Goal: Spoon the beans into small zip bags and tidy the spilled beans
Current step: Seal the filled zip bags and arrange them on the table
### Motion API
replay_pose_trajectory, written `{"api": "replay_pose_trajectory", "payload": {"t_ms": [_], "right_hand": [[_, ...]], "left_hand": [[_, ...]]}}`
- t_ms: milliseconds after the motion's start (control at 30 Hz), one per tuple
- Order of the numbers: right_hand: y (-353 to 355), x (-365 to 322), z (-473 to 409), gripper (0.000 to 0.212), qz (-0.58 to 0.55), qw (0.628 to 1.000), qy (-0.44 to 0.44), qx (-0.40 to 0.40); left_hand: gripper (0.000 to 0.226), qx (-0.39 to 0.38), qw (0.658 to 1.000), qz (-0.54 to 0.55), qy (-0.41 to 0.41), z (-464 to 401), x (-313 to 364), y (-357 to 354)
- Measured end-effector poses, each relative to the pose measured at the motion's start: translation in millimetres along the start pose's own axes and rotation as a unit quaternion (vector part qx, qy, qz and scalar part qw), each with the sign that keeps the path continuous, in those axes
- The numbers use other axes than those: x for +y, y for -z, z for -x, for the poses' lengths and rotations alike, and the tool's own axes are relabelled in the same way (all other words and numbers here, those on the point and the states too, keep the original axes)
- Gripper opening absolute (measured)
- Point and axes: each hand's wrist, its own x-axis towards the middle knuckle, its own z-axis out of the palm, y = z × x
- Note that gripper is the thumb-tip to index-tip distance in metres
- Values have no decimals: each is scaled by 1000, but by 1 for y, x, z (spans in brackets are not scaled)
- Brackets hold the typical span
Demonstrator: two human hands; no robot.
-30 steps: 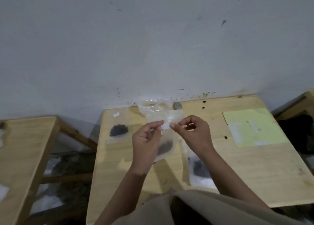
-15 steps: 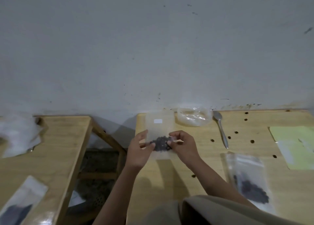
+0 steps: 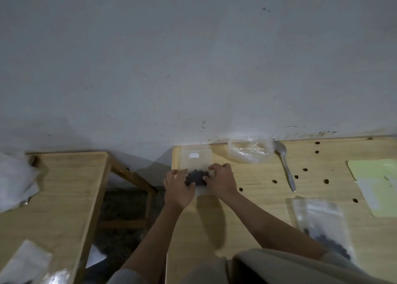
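A small clear zip bag (image 3: 195,156) with a white label lies flat at the far left corner of the wooden table (image 3: 257,208), against the wall. Dark beans (image 3: 196,177) are bunched in its lower half. My left hand (image 3: 178,186) holds the bag's left side and my right hand (image 3: 221,180) holds its right side, with fingers and thumbs curled in around the bean pile. A second zip bag (image 3: 322,225) holding dark beans lies at the near right. A metal spoon (image 3: 286,169) lies on the table to the right of my hands.
A crumpled clear plastic bag (image 3: 250,150) sits by the wall beside the spoon's bowl. A pale green sheet (image 3: 376,176) lies at the far right. The tabletop has several round holes. A second wooden table (image 3: 55,197) at the left carries white plastic (image 3: 15,180).
The bag has come down from mid-air onto the table's far left corner, with both hands still on it. The view has swung to the left.
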Motion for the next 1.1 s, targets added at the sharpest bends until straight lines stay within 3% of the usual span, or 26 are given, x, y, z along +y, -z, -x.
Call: {"api": "replay_pose_trajectory", "payload": {"t_ms": [100,267,400,567,633,733,833,1100], "right_hand": [[15,4,10,37,-16,999,27,23],[58,40,53,26,-61,993,45,87],[100,97,102,21,-88,979,17,185],[155,180,151,27,-42,953,-106,282],[170,211,160,34,-14,945,-177,275],[183,241,163,47,-20,952,-240,191],[186,248,163,46,-27,968,-213,132],[211,248,152,36,-136,968,-144,157]], "left_hand": [[56,40,998,39,17,12,10,1],[47,100,986,116,-62,52,43,-17],[38,27,977,168,-128,97,87,-52],[25,-110,965,202,-123,144,141,-105],[22,-142,961,204,-120,157,158,-122],[24,-174,965,174,-93,169,179,-142],[28,-196,968,146,-56,173,194,-156],[25,-130,971,199,-41,167,223,-161]]}}
